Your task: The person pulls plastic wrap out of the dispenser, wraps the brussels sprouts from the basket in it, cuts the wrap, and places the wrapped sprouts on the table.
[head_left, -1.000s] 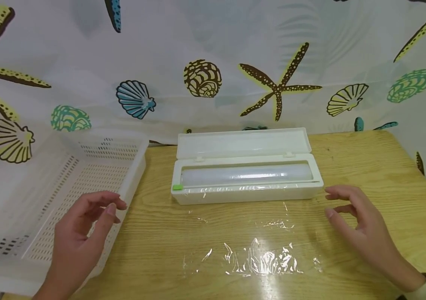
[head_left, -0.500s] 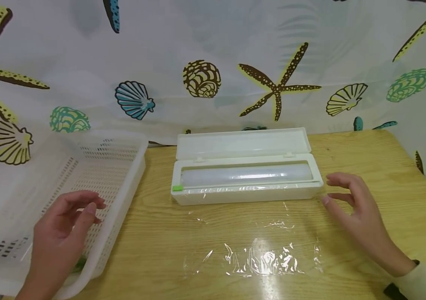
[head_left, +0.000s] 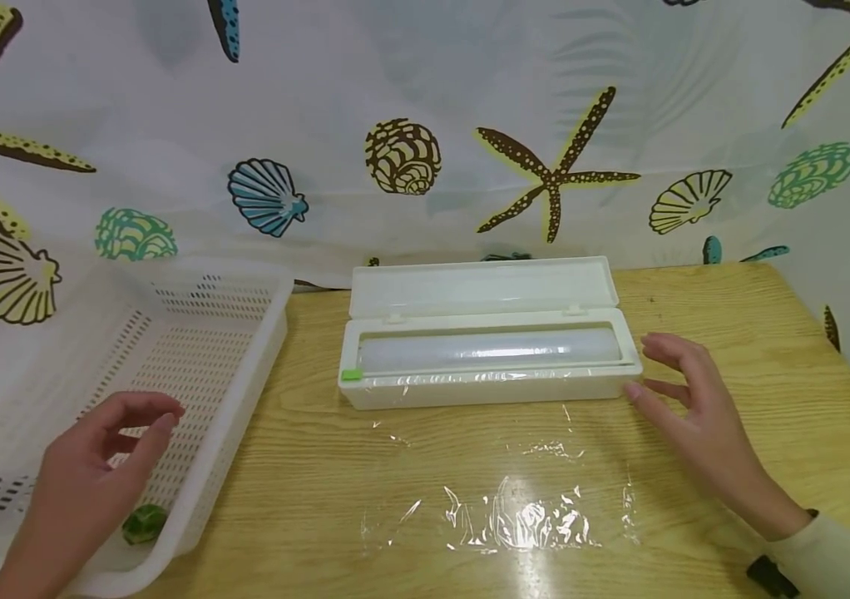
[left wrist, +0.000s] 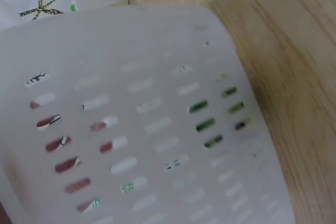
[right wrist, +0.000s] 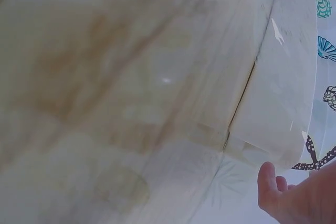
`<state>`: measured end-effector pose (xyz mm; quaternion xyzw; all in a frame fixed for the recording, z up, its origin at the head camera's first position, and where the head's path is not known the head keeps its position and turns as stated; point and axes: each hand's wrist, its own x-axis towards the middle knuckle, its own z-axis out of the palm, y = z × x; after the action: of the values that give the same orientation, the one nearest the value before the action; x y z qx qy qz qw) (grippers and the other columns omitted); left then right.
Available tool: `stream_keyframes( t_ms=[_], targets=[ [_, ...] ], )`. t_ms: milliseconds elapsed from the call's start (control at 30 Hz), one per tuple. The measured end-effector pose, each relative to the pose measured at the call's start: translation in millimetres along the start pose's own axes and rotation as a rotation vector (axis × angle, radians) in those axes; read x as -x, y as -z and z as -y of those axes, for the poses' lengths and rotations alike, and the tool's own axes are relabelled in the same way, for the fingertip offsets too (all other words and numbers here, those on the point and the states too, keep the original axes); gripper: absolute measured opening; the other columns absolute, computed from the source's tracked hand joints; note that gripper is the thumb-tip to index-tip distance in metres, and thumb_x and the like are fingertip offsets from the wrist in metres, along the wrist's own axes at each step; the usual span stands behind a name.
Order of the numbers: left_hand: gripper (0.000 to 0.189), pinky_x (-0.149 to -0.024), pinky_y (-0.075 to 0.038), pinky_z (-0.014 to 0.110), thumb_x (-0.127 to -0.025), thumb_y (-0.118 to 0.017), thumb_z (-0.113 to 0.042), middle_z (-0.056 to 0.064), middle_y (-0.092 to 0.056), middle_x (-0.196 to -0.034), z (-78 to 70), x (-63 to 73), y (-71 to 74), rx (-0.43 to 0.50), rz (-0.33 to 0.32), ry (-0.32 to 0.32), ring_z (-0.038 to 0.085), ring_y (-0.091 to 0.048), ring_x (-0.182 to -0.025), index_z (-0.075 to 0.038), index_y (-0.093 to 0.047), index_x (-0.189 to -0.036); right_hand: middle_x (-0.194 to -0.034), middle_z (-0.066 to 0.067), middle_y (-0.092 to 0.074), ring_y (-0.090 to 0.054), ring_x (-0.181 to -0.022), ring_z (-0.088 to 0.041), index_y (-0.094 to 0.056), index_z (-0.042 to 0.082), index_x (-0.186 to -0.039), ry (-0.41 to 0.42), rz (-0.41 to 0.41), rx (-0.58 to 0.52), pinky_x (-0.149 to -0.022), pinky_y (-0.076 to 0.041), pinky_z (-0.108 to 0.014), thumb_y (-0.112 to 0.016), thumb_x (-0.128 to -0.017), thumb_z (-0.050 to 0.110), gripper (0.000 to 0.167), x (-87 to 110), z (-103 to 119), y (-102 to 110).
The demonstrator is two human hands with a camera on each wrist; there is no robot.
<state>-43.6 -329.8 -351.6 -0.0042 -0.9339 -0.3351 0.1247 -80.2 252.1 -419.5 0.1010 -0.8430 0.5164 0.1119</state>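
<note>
A white cling film dispenser (head_left: 492, 387) stands on the table with its lid (head_left: 485, 287) raised. Inside lies a roll of cling film (head_left: 492, 349). From it a clear sheet of film (head_left: 530, 516) spreads over the table in front. My left hand (head_left: 88, 482) hovers over the white basket (head_left: 245, 399), fingers loosely curved and holding nothing. Near that hand, a green vegetable (head_left: 144, 524) lies in the basket, partly seen. My right hand (head_left: 709, 433) is beside the dispenser's right end, fingers bent loosely; whether the fingertips touch it, I cannot tell.
A small green slider (head_left: 352, 374) sits at the dispenser's left front corner. Behind the wooden table (head_left: 754, 333) hangs a cloth (head_left: 470, 66) printed with shells and starfish. Slots in the basket wall (left wrist: 142, 85) show green patches in the left wrist view.
My left hand has moved left over the basket, uncovering the green vegetable. My right hand has moved slightly up and left, closer to the dispenser's right end.
</note>
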Motion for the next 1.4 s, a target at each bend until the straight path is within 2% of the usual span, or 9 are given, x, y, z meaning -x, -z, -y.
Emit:
stream_keyframes(
  t_ms=[133,233,400,667,833,933,1133,1267,1400],
  targets=[
    [0.027,-0.069,-0.05,0.015,-0.11,-0.07,-0.028,0.01,-0.074,-0.12,10.9,0.2,6.8,-0.147,0.169,0.072,-0.007,-0.058,-0.096,-0.008,-0.07,-0.127,-0.156,-0.008,-0.044,-0.048,-0.14,-0.028,-0.049,0.008,-0.159,-0.011,0.012,-0.013,-0.1,-0.053,-0.016,-0.075,-0.105,0.009,0.059,-1.6,-1,-2],
    [0.033,-0.068,-0.055,0.022,-0.109,-0.071,-0.03,0.014,-0.073,-0.121,17.6,-0.9,10.5,-0.207,0.287,0.088,0.009,-0.065,-0.098,-0.004,-0.068,-0.129,-0.156,-0.009,-0.043,-0.048,-0.14,-0.034,-0.048,0.007,-0.159,-0.024,0.017,-0.016,-0.099,-0.054,-0.016,-0.075,-0.105,0.01,0.06,-2.1,-2,-3],
    [0.042,-0.067,-0.058,0.028,-0.105,-0.078,-0.033,0.016,-0.071,-0.119,25.7,-5.3,14.0,-0.249,0.409,0.114,0.033,-0.069,-0.101,0.002,-0.067,-0.127,-0.156,-0.01,-0.043,-0.048,-0.14,-0.037,-0.048,0.004,-0.158,-0.029,0.015,-0.018,-0.098,-0.054,-0.016,-0.075,-0.105,0.011,0.06,-2.2,-1,-2],
    [0.04,-0.073,-0.057,0.037,-0.095,-0.089,-0.026,0.007,-0.072,-0.113,43.2,-11.1,17.5,-0.336,0.591,0.063,0.025,-0.063,-0.097,0.001,-0.071,-0.118,-0.154,-0.01,-0.045,-0.05,-0.139,-0.033,-0.05,0.005,-0.157,-0.024,0.008,0.003,-0.098,-0.054,-0.015,-0.076,-0.105,0.012,0.059,-2.3,1,-2],
    [0.035,-0.078,-0.057,0.046,-0.094,-0.088,-0.025,0.001,-0.071,-0.107,54.5,-13.0,17.0,-0.397,0.728,0.097,0.022,-0.062,-0.093,0.0,-0.071,-0.113,-0.155,-0.011,-0.044,-0.049,-0.14,-0.036,-0.05,0.006,-0.158,-0.035,0.012,0.015,-0.098,-0.054,-0.015,-0.076,-0.105,0.014,0.059,-3.3,1,-2],
    [0.033,-0.075,-0.056,0.044,-0.094,-0.088,-0.028,-0.001,-0.067,-0.099,58.3,-11.0,18.1,-0.423,0.77,0.124,0.021,-0.06,-0.089,-0.003,-0.071,-0.108,-0.156,-0.011,-0.043,-0.048,-0.141,-0.038,-0.049,0.007,-0.158,-0.041,0.02,0.015,-0.098,-0.053,-0.015,-0.076,-0.106,0.016,0.06,-4.6,1,-3],
    [0.036,-0.071,-0.051,0.041,-0.093,-0.088,-0.035,0.0,-0.061,-0.09,61.8,-10.6,18.7,-0.451,0.78,0.175,0.02,-0.055,-0.082,-0.007,-0.068,-0.104,-0.156,-0.009,-0.043,-0.049,-0.138,-0.03,-0.05,0.008,-0.158,-0.016,0.029,-0.017,-0.102,-0.054,-0.019,-0.074,-0.106,0.011,0.057,-5.7,-1,-5],
    [0.039,-0.073,-0.052,0.044,-0.094,-0.087,-0.04,0.001,-0.061,-0.088,63.5,-11.2,17.7,-0.462,0.828,0.245,0.021,-0.057,-0.081,-0.008,-0.066,-0.102,-0.157,-0.008,-0.042,-0.048,-0.137,-0.026,-0.049,0.009,-0.158,-0.004,0.032,-0.035,-0.104,-0.053,-0.019,-0.072,-0.106,0.007,0.057,-5.9,-1,-6],
    [0.037,-0.073,-0.054,0.047,-0.095,-0.086,-0.04,0.0,-0.063,-0.086,66.6,-11.3,17.8,-0.493,0.86,0.262,0.021,-0.058,-0.079,-0.009,-0.065,-0.098,-0.156,-0.009,-0.042,-0.048,-0.139,-0.029,-0.049,0.009,-0.158,-0.008,0.033,-0.037,-0.102,-0.052,-0.017,-0.072,-0.106,0.008,0.057,-7.9,-2,-6]
  ],
)
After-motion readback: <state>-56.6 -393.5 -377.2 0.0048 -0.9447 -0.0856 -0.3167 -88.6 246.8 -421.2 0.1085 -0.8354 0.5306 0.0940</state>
